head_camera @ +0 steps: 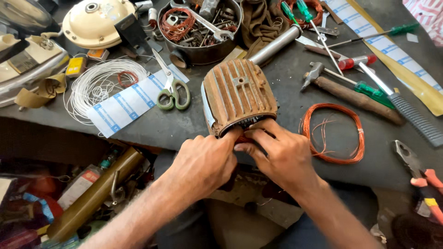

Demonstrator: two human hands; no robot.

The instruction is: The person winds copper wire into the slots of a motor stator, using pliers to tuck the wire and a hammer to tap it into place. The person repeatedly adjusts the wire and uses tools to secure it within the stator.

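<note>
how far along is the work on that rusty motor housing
Done: the rusty finned motor housing lies on the bench with its near end open. In hand: the left hand and right hand both have fingers at that open end, pressing on what looks like copper winding; details are hidden. Left: a loose copper wire coil lies unused beside it, and scissors and hammer lie untouched.

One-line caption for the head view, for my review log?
Both hands, left hand and right hand, press fingers into the open end of a rusty finned motor housing on a cluttered workbench.
</note>
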